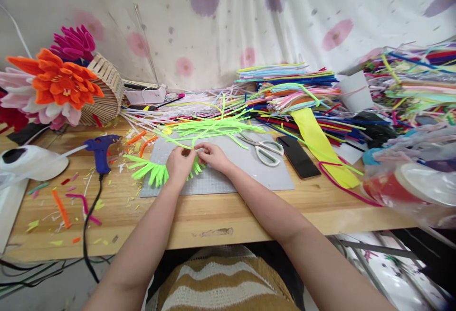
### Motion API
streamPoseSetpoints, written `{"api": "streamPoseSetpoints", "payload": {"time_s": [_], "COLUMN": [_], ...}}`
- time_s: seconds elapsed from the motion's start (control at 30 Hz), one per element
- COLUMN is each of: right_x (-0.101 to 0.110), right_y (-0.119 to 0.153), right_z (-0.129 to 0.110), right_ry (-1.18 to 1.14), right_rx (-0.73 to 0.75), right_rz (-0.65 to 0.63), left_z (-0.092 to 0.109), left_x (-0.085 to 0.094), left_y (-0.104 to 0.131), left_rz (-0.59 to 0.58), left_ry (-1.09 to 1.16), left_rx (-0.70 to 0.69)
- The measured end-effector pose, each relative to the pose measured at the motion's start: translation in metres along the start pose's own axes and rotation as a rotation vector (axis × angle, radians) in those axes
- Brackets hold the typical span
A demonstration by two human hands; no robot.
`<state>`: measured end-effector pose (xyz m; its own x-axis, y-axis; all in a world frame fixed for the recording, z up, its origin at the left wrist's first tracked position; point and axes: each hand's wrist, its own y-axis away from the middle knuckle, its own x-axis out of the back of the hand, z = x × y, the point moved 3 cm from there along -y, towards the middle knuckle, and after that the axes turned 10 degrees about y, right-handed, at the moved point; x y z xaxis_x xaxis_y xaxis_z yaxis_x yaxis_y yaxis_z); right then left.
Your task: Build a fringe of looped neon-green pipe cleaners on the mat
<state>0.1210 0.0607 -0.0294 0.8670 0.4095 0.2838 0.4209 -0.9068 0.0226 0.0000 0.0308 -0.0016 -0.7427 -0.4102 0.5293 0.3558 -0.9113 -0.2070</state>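
Both hands meet over a grey cutting mat point(249, 178). My left hand point(180, 164) is closed round a row of looped bright green chenille stems point(155, 171), which fans out to its left and shows again under the fingers. My right hand point(213, 156) pinches at the upper end of the same green piece, its fingertips nearly touching those of the left. A green stem stands up between the fingertips. Just beyond the hands lies a loose pile of green stems point(213, 126). White-handled scissors point(265, 152) rest on the mat to the right.
A blue glue gun point(101, 152) with a black cord lies at the left, among coloured scraps. Felt-like flowers point(67, 80) and a slatted basket point(107, 88) stand behind it. A phone point(298, 156), yellow ribbon point(322, 145) and stem bundles point(295, 95) are at the right.
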Motion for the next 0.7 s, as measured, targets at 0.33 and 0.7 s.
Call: {"api": "streamPoseSetpoints", "payload": {"time_s": [0.33, 0.7], "right_x": [0.005, 0.005], "right_y": [0.001, 0.006], "right_z": [0.002, -0.003], "right_ry": [-0.039, -0.074], "right_rx": [0.08, 0.166], "right_rz": [-0.078, -0.151], "left_z": [-0.015, -0.007], "left_x": [-0.004, 0.002], "left_y": [-0.008, -0.009], "left_rz": [-0.088, -0.304], "left_ry": [0.543, 0.705], "left_rx": [0.098, 0.297]}}
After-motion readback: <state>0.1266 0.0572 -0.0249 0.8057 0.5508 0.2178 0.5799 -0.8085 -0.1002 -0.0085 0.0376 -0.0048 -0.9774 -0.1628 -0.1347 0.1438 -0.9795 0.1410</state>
